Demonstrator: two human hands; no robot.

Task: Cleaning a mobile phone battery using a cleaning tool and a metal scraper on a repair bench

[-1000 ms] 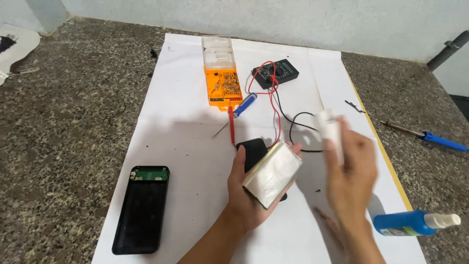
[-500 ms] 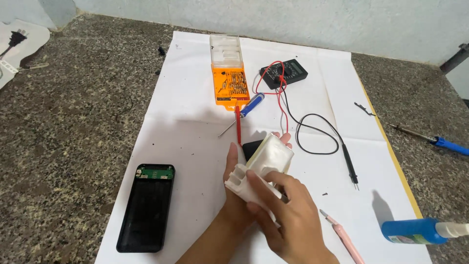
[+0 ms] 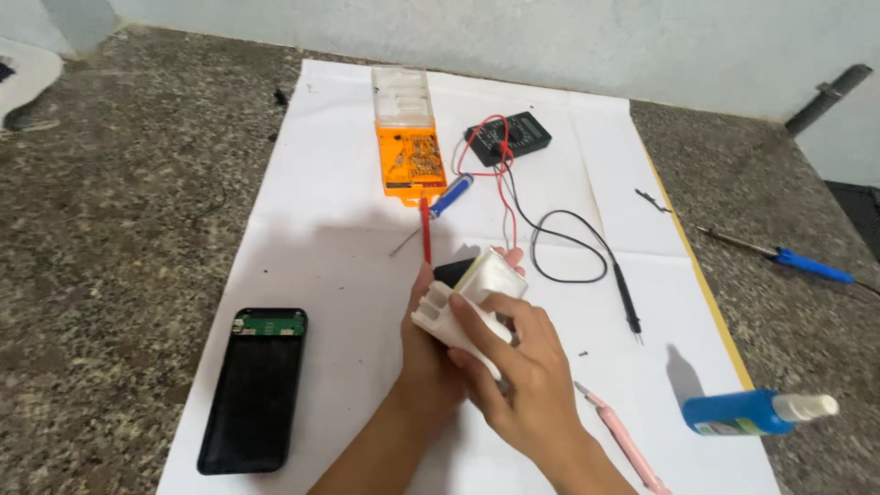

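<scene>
I see a speckled stone desk (image 3: 119, 229) with a big white paper sheet (image 3: 330, 211) spread over it. On the sheet, an open black power bank shell (image 3: 254, 390) lies well left of my hands, an orange screwdriver-bit case (image 3: 410, 147) and a black multimeter (image 3: 510, 137) sit at the far end, and a blue spray bottle (image 3: 747, 412) lies at the right edge.

Both hands meet just above the middle of the sheet. My left hand (image 3: 431, 353) is clamped from below on a white battery pack (image 3: 469, 302), and my right hand (image 3: 522, 376) closes over it from the near side, fingers (image 3: 481, 323) wrapped across its top. The pack's long axis runs from near-left up to far-right, tilted off the sheet. Pink tweezers (image 3: 623, 440) lie just beside my right wrist.
</scene>
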